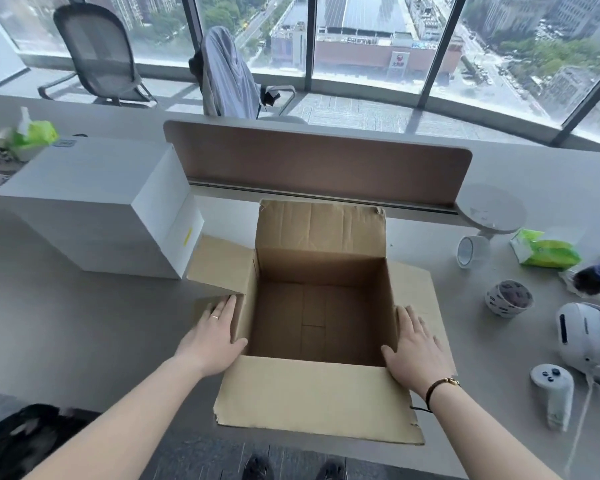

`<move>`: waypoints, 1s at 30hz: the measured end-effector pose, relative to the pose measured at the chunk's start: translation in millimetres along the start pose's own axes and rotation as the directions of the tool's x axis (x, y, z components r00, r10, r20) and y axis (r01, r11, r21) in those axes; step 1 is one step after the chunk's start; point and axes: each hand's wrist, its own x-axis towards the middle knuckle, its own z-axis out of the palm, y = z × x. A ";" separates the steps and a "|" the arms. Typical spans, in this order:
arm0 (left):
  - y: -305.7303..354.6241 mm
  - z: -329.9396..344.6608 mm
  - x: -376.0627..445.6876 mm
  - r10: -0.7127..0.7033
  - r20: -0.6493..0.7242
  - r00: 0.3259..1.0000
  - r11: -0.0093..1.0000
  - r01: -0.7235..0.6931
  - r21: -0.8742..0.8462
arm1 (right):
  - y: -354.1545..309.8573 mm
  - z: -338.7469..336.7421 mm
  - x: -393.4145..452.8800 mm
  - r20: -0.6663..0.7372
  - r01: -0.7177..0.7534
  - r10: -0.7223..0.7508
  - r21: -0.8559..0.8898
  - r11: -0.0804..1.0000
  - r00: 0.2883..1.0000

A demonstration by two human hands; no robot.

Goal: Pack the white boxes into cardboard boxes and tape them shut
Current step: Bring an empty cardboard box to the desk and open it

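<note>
while the carton [321, 317] is sitting open on the desk [84, 323] with all four flaps spread, nothing is lying inside it. the left hand [215, 336] is pressing flat, fingers straight, on the left flap; the right hand [414, 344] is doing likewise on the right flap. the white box [97, 202] is standing left of the carton, its corner touching the left flap. two tape rolls [471, 251] are lying to the right, apart.
</note>
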 end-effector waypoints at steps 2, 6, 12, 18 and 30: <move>1.1 -8.1 -1.4 0.027 -0.047 0.999 0.999 -0.025 0.047 | -1.8 -4.7 1.1 -0.016 0.032 -0.033 -0.016 0.999 0.999; 15.2 -22.8 -12.9 0.033 -0.182 0.983 0.999 -0.033 0.002 | -20.2 -18.8 1.8 -0.080 0.129 -0.125 0.047 0.991 0.989; 49.9 -43.9 -31.8 0.046 -0.371 0.928 0.996 -0.070 -0.053 | -69.1 -42.1 0.1 -0.168 0.334 -0.310 0.144 0.931 0.936; 56.1 -54.7 -39.7 0.075 -0.445 0.892 0.995 -0.095 -0.023 | -103.5 -57.1 1.0 -0.219 0.506 -0.468 0.177 0.844 0.856; -7.3 -81.4 -42.0 -0.066 -0.538 0.840 0.993 0.001 -0.121 | -171.8 -62.9 8.0 -0.156 0.601 -0.583 0.132 0.788 0.798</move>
